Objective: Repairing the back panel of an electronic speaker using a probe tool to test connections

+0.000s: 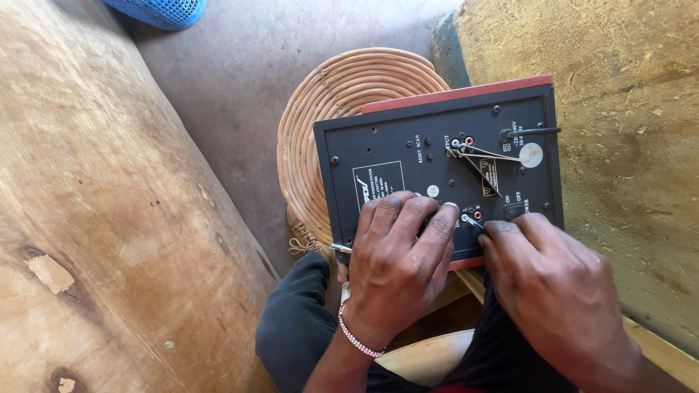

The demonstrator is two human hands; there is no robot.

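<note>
A black rectangular back panel [408,167] of a red-edged wooden speaker cabinet [459,93] is seen propped on a round woven cane stool [328,109], face away from the camera, between a worn wooden surface [109,218] at left and a rough earthen wall [626,131] at right. The left hand [400,262], a beaded red-and-white bracelet [355,338] worn at its wrist, is laid flat over the panel's lower middle, fingers spread and pressing on the surface rather than closed around anything. The right hand [553,284] is placed at the panel's lower right, its fingertips gathered narrowly at a thin metal plug [471,220] set at the small red and white sockets [475,214]; whether the plug is actually pinched cannot be told. Thin grey wires [484,156] are run from a second pair of sockets [460,142] higher on the panel. A black mains lead [535,132] is seen leaving the upper right corner. A blue plastic mesh basket [160,11] is partly visible on the concrete floor [247,65] at top left.
</note>
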